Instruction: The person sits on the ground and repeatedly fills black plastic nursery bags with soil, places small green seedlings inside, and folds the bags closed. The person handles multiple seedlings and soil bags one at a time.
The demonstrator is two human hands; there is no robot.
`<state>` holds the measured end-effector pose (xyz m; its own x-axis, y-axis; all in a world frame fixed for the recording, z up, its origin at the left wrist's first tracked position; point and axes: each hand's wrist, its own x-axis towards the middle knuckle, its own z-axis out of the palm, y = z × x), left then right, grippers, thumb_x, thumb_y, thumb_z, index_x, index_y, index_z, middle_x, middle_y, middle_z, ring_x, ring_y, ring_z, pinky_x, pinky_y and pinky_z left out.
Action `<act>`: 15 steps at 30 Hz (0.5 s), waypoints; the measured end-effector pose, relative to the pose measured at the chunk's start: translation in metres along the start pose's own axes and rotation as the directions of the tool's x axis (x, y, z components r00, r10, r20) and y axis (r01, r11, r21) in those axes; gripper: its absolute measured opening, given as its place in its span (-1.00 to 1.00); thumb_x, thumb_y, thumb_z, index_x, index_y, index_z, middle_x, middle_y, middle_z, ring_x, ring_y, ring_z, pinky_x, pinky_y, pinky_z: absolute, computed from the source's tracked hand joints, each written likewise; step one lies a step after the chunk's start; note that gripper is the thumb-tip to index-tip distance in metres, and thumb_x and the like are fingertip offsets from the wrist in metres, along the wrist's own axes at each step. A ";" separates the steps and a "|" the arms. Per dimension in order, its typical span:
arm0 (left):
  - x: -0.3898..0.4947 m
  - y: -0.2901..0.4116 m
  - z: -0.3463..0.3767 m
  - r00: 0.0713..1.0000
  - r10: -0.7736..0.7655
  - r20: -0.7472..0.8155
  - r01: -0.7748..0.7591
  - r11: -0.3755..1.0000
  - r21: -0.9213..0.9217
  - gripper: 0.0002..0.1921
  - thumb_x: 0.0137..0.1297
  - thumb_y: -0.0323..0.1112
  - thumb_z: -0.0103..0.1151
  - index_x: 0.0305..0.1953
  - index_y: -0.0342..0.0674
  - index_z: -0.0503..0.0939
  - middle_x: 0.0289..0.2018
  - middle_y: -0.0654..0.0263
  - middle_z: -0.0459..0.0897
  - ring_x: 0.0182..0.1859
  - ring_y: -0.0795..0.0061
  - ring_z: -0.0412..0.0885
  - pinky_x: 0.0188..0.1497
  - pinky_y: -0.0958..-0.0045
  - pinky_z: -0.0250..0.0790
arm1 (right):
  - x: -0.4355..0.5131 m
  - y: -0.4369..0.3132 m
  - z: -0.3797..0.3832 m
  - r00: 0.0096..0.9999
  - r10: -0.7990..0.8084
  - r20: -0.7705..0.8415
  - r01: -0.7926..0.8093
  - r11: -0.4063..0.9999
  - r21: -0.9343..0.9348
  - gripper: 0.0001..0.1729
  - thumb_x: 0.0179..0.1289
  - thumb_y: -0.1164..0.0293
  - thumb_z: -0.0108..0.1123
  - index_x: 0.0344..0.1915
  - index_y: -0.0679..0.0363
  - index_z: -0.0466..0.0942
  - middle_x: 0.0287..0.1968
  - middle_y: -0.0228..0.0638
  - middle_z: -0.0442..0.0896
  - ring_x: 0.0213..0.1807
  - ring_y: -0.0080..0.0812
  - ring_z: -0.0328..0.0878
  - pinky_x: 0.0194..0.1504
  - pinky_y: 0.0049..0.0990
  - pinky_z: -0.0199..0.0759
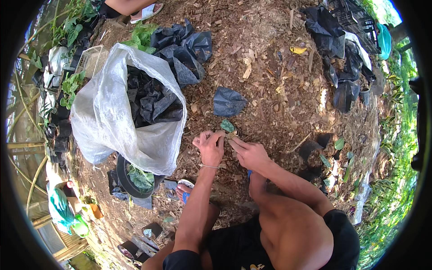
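My left hand [212,146] and my right hand [252,155] meet at the fingertips low over the ground. Between them they pinch a small plant cutting [227,125] with a mottled green leaf; pale material, perhaps root or moss, shows at its base. The fingers partly hide the stem. Just beyond lies a flat black plastic grow bag [229,102]. To the left, a white woven sack [101,114] gapes open, with crumpled black plastic bags [152,99] inside. Near its lower edge, a black pot [123,175] holds green leaves [140,179].
Wood chips [270,101] cover the ground. More black bags [189,50] and a leafy plant [140,37] sit behind the sack. Another person's foot [146,12] shows at top left. Black bags [327,33] and a black crate [354,23] stand at upper right.
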<state>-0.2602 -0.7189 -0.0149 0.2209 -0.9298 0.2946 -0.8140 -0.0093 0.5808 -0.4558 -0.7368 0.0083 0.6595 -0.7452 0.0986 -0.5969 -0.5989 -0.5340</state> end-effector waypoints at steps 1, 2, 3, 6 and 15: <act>0.000 0.000 -0.001 1.000 -0.002 0.012 0.002 1.000 0.002 -0.81 0.22 -0.41 0.51 -0.17 0.09 0.85 -0.30 0.45 0.67 -0.05 0.39 0.55 0.17 0.17 0.12 | 0.000 0.000 0.000 1.000 0.013 -0.020 -0.013 1.000 0.004 -0.41 0.19 0.46 0.34 0.27 0.22 0.60 0.33 -0.25 0.69 -0.36 -0.13 0.83 -0.29 -0.23 0.76; 0.000 0.000 -0.002 1.000 -0.009 0.018 0.009 1.000 0.000 -0.80 0.23 -0.42 0.50 -0.15 0.08 0.85 -0.29 0.44 0.67 -0.05 0.39 0.54 0.17 0.19 0.12 | 0.001 0.000 0.000 0.999 0.042 -0.004 -0.042 0.999 0.007 -0.42 0.19 0.46 0.34 0.26 0.22 0.61 0.32 -0.25 0.70 -0.34 -0.14 0.83 -0.28 -0.23 0.76; 0.000 0.000 -0.002 1.000 -0.004 0.015 0.004 1.000 0.004 -0.81 0.22 -0.41 0.50 -0.16 0.08 0.85 -0.30 0.44 0.67 -0.05 0.39 0.55 0.17 0.17 0.12 | 0.001 0.000 0.000 0.998 0.056 -0.009 -0.056 0.998 0.015 -0.42 0.18 0.46 0.35 0.25 0.22 0.61 0.31 -0.26 0.70 -0.33 -0.15 0.83 -0.27 -0.23 0.76; 0.001 0.000 -0.002 1.000 0.001 -0.005 -0.001 1.000 -0.006 -0.82 0.22 -0.40 0.51 -0.17 0.08 0.83 -0.32 0.44 0.68 -0.05 0.38 0.57 0.17 0.14 0.11 | 0.003 0.002 0.000 0.996 -0.010 -0.094 0.010 1.000 -0.001 -0.46 0.17 0.46 0.35 0.20 0.22 0.64 0.28 -0.27 0.72 -0.29 -0.19 0.84 -0.25 -0.26 0.76; 0.001 0.001 -0.005 1.000 -0.016 0.016 0.016 1.000 -0.003 -0.83 0.25 -0.41 0.49 -0.17 0.06 0.83 -0.27 0.44 0.70 -0.05 0.39 0.56 0.19 0.21 0.12 | -0.001 0.002 0.007 0.997 -0.074 -0.005 0.074 0.997 -0.036 -0.52 0.20 0.44 0.33 0.17 0.15 0.70 0.27 -0.36 0.74 -0.22 -0.28 0.84 -0.21 -0.27 0.76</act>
<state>-0.2581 -0.7175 -0.0100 0.2254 -0.9353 0.2727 -0.8087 -0.0235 0.5878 -0.4548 -0.7354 0.0014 0.6995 -0.7002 0.1427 -0.5622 -0.6625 -0.4950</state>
